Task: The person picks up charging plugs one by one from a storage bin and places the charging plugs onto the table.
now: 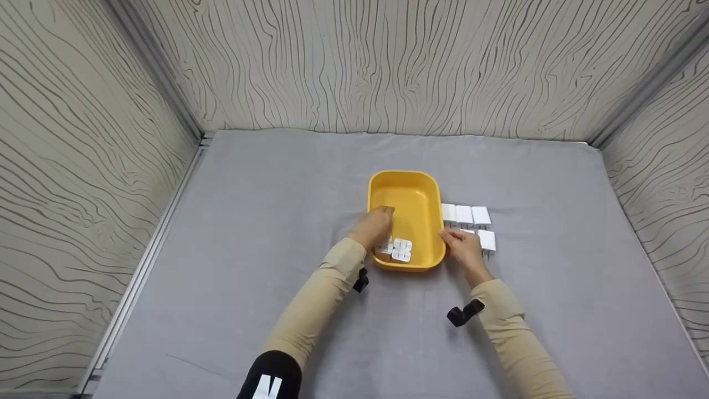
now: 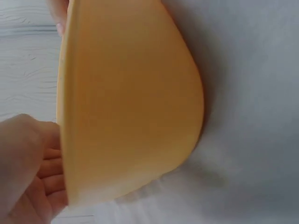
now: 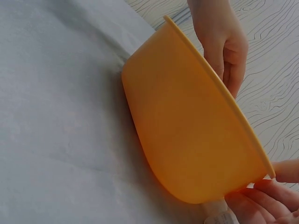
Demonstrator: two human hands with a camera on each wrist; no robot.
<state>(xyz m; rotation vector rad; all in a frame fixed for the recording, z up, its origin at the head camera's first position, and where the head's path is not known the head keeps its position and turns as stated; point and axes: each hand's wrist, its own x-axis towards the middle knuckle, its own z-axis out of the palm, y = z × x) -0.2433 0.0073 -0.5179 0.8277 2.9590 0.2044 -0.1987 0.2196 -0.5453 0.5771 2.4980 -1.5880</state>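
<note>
A yellow plastic tub (image 1: 407,267) stands on the cloth-covered table in the head view. My right hand (image 1: 464,252) pinches its right rim near the front corner, thumb on the rim and fingers under it in the right wrist view. Over the tub's left rim reaches my left hand (image 1: 375,226), its fingers bent down inside; whether they hold anything is hidden behind the wall. Several small white pieces (image 1: 401,250) with grey marks lie in the front of the tub, partly below that hand. Right of the tub, white blocks with thin prongs, like plug adapters (image 1: 481,215), lie in two rows.
Grey cloth (image 1: 266,221) with light wrinkles covers the table. Patterned panels (image 1: 354,66) enclose the back and both sides. Black wrist mounts (image 1: 464,313) sit at both sleeves. The right hand partly covers the front row of white blocks.
</note>
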